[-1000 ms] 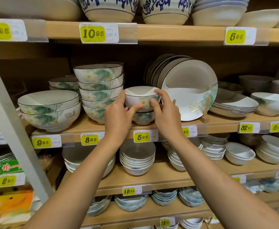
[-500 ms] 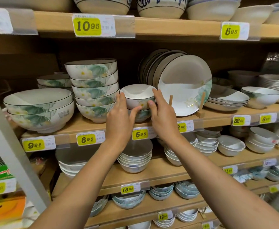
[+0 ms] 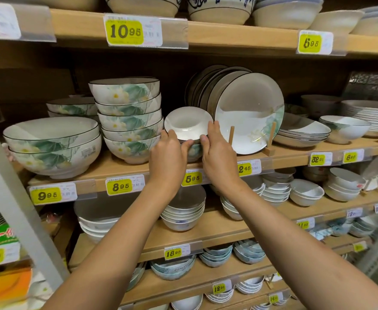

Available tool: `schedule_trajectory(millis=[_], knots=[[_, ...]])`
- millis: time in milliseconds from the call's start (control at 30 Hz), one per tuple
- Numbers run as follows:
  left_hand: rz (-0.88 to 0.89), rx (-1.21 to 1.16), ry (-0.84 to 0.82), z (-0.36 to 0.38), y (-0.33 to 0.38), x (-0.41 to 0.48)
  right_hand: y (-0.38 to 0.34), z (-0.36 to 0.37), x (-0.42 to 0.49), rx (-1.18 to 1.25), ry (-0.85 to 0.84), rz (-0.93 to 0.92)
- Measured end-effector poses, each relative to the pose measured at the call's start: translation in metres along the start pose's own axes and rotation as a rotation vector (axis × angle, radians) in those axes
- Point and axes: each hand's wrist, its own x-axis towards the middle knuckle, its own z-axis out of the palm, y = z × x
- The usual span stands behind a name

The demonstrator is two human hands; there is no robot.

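A small white bowl point(image 3: 187, 124) with a thin dark rim is tilted so that its inside faces me, above another small flowered bowl point(image 3: 194, 151) on the wooden shelf point(image 3: 121, 166). My left hand point(image 3: 168, 157) grips its lower left rim, thumb on the front. My right hand point(image 3: 218, 153) grips its right rim, fingers curled round the edge. The lower bowl is mostly hidden behind my hands.
A stack of several green-flowered bowls point(image 3: 130, 121) stands just to the left, with two large bowls point(image 3: 54, 146) further left. Upright plates point(image 3: 248, 115) lean on a wooden stand point(image 3: 270, 139) just to the right. Price tags line the shelf edges; more bowls fill the shelves above and below.
Both hands have tipped the small top bowl up so its inside now faces me; before it sat level on the bowl below. The camera has moved closer.
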Motion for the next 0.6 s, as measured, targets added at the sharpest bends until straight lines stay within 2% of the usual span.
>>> schedule_trajectory(millis=[600], knots=[[0.136, 0.147, -0.013, -0.007, -0.005, 0.022, -0.011, 0.012, 0.002, -0.006, 0.078, 0.092]])
